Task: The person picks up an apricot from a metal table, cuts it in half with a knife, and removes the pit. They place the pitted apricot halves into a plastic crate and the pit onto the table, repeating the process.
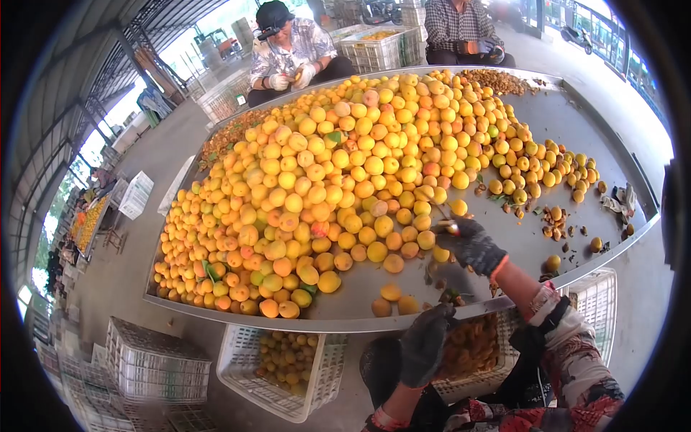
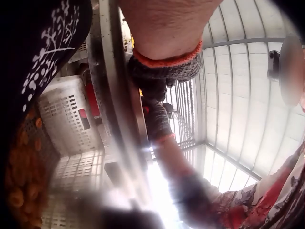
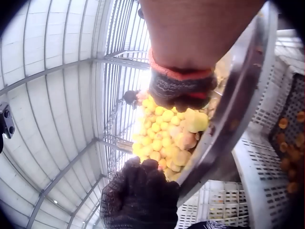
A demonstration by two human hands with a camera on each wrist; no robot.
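Note:
Both hands wear dark gloves with orange cuffs. In the head view the right hand (image 1: 471, 246) is over the metal table at the right edge of the fruit heap (image 1: 309, 180), its fingertips pinching a small pale and red object (image 1: 450, 228). The left hand (image 1: 423, 347) is lower, at the table's near edge, with its fingertips beside some dark scraps (image 1: 451, 297). Its fingers bend away from view, and whether they hold anything cannot be seen. The right wrist view shows the left hand (image 3: 140, 195) bunched, below the right hand (image 3: 181, 90).
Under the near edge stand a white crate (image 1: 331, 374) with whole fruit and another crate (image 1: 450, 392) with orange-brown pieces. Two people sit across the table; one (image 1: 291, 54) handles a fruit in white gloves. Loose fruit (image 1: 408, 304) and scraps lie along the metal rim (image 1: 360, 325).

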